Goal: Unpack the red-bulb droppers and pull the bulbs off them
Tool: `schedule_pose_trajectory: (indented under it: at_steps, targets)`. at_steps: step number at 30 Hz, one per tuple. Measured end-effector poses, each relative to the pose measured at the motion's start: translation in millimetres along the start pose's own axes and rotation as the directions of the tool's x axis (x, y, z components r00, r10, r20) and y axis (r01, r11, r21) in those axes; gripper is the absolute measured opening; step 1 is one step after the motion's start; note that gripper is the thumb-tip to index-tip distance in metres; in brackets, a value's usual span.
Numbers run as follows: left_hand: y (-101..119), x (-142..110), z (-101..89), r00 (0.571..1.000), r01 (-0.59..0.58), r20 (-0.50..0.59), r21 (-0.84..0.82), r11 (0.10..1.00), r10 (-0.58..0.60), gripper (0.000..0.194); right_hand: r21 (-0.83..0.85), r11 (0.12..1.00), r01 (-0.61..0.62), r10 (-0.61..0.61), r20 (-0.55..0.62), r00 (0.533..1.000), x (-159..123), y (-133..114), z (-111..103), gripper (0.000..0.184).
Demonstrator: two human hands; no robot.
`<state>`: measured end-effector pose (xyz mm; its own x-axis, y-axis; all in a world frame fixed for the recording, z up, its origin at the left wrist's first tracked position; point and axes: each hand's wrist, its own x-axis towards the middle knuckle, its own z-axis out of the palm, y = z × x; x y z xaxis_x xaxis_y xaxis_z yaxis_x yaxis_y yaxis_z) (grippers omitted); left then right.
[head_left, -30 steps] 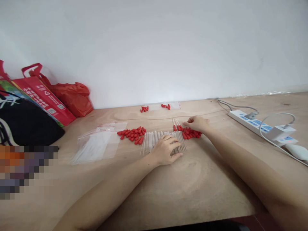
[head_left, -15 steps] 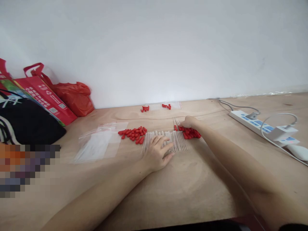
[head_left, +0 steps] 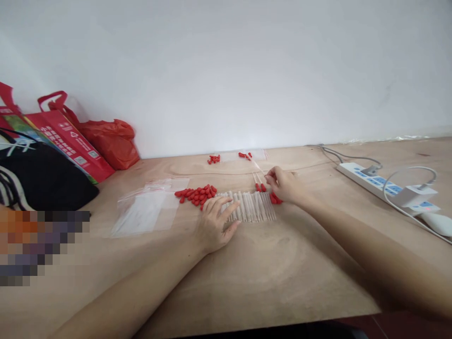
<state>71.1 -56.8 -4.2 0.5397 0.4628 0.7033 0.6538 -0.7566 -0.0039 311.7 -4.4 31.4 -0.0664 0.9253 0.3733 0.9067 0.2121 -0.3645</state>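
A row of thin clear glass tubes (head_left: pixel 254 207) lies side by side on the wooden table. Over the row's left end rests my left hand (head_left: pixel 216 222), fingers spread, beside a pile of red rubber bulbs (head_left: pixel 196 194). My right hand (head_left: pixel 283 183) is pinched on a thin clear tube (head_left: pixel 257 165) that points up and left; whether a bulb sits on its near end is hidden by the fingers. Just left of that hand lie two red-bulbed droppers (head_left: pixel 260 187), tubes pointing away. A second pile of red bulbs (head_left: pixel 276 198) is partly covered by the right hand.
Clear zip bags (head_left: pixel 148 207) lie at left. Farther back are small red bulbs (head_left: pixel 213 159) and a clear bag (head_left: pixel 231 156) near the wall. A white power strip (head_left: pixel 377 181) with cables stands at right. Red bags (head_left: pixel 109 141) and a black bag (head_left: pixel 45 174) stand at far left.
My left hand has slid left along the tubes, uncovering more of them. My right hand has come up from the right bulb pile, pinching a thin tube. Two droppers show more clearly.
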Motion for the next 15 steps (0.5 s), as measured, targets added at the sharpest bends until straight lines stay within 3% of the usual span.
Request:
schedule_pose_trajectory:
  at_steps: [1, 3, 5, 8, 15]
  targets:
    - [0.8, 1.1, 0.9, 1.0, 0.009, -0.013, 0.012, 1.0, -0.009, 0.041, -0.012, 0.991, 0.137, -0.137, -0.074, 0.988, -13.4, -0.3, 1.9, 0.017]
    - [1.7, 3.6, 2.7, 0.998, 0.037, -0.045, 0.033, 0.999, -0.035, 0.046, -0.098, 0.935, 0.342, -0.354, -0.181, 0.918, -38.3, 0.5, 7.3, 0.016]
    - [1.9, 5.9, 4.1, 0.996, 0.06, -0.063, 0.048, 0.997, -0.057, 0.047, -0.162, 0.883, 0.441, -0.469, -0.262, 0.843, -56.4, 1.9, 12.8, 0.016]
    - [1.6, 7.6, 5.6, 0.999, 0.036, -0.04, 0.058, 0.998, -0.034, 0.041, -0.15, 0.837, 0.526, -0.545, -0.309, 0.78, -68.0, 0.1, 19.2, 0.014]
    - [4.3, 5.1, 9.0, 0.996, -0.079, 0.052, 0.03, 0.996, 0.078, 0.019, -0.072, 0.766, 0.638, -0.623, -0.326, 0.711, -69.6, -19.2, 26.6, 0.013]
